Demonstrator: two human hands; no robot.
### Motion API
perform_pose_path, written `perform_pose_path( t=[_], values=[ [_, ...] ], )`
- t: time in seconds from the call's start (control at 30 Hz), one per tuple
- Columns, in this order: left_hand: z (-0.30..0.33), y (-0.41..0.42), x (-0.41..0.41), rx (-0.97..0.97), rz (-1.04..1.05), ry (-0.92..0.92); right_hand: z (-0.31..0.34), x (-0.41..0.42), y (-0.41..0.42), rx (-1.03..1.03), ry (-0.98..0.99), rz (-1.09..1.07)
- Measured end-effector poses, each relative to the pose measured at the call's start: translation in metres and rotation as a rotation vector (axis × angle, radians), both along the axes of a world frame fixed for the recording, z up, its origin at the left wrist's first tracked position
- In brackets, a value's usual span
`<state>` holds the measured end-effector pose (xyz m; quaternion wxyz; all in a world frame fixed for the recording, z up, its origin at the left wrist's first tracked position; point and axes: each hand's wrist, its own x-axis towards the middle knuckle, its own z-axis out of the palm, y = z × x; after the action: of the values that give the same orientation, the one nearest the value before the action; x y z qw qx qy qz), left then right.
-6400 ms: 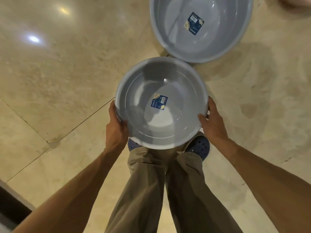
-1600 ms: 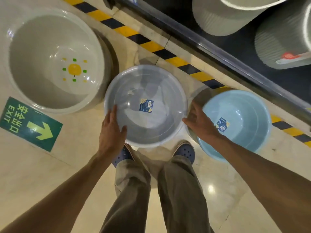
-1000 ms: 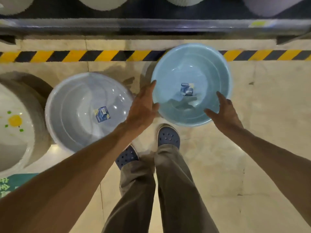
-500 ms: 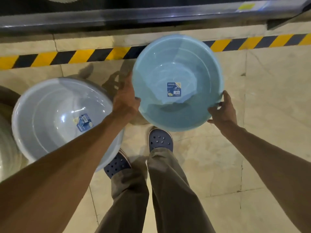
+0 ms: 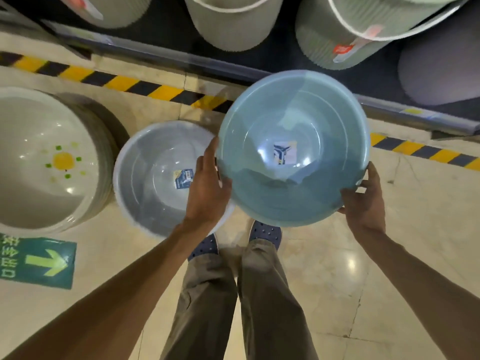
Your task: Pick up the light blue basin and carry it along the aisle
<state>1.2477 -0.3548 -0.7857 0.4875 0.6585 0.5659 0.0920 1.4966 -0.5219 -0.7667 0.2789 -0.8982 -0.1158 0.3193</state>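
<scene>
Held round light-blue plastic basin [image 5: 293,149] clear of floor, above feet, tilted twd camera. Left hand [image 5: 207,188] & right hand [image 5: 363,201] clamped on opposite near rims; grey plastic basin [image 5: 155,178] lay below-left, nearer left hand.

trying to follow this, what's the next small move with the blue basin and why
Probably lower the blue basin into the grey basin on the floor. Left hand and right hand hold its rim in the air, and the grey one lies open just beside it.
</scene>
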Motion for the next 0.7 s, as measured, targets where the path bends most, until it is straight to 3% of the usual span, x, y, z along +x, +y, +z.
perform_pose_path(
  t=[0.23, 0.47, 0.7],
  values=[
    [0.026, -0.015, -0.090, 0.086, 0.276, -0.018, 0.008, -0.061, 0.064, 0.036, -0.071, 0.254],
    [0.000, -0.049, -0.187, -0.095, 0.493, 0.176, -0.017, -0.126, 0.102, -0.022, 0.027, 0.544],
    [-0.029, -0.071, -0.208, -0.211, 0.577, 0.226, -0.051, -0.158, 0.114, -0.166, -0.009, 0.702]
  ],
)
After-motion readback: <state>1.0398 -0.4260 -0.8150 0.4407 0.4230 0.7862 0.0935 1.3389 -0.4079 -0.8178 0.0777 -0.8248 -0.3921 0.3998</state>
